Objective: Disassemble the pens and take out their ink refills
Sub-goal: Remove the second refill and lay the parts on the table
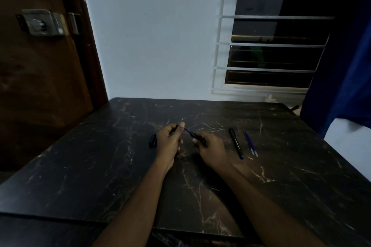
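Left grip pinches the thin, likely bendy refill; right grip clamps the stiff barrel; we pull straight, lightly

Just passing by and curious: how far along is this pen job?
Done: two blue refills lie loose on the table. In hand: the left hand pinches a third refill sticking out of the barrel the right hand grips. Left: freeing it; whether the black pen beside the refills is emptied, I cannot tell.

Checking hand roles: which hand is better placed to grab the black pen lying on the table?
Likely right: the right hand is nearest the black pen, though it grips a barrel; the left hand, farther, pinches the refill.
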